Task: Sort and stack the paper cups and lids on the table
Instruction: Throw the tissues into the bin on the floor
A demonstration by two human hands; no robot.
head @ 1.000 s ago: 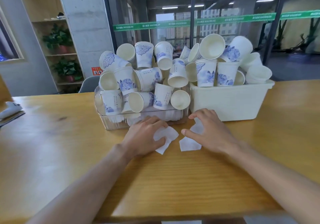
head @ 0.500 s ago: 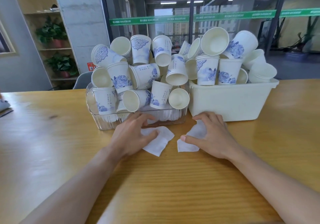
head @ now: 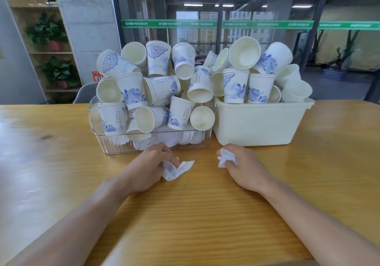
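2 bare hands are resting on the wooden table [head: 205, 214], each one holding a crumpled white tissue. The left hand [head: 145, 168] is lying at about 6 o'clock from the clear bin [head: 115, 142], its fingers curling round the left tissue [head: 177, 170], most of which is sticking out toward 3 o'clock and touching the tabletop. The right hand [head: 244, 169] is sitting at about 7 o'clock from the white bin [head: 257, 125], its fingers closing tightly on the right tissue [head: 225, 157], which is bunching up into a small wad at the fingertips. The 2 hands are lying near each other but apart, with bare wood between them.

The cups [head: 156, 99], white with blue flower prints, are piling up loosely in both bins at 12 o'clock from the hands, some standing upright, some lying on their sides with mouths facing the camera, some tipping upside down. Flat white lids [head: 164, 139] are showing through the clear bin's front wall, lying under the cups. The 2 bins are standing side by side, just about touching.
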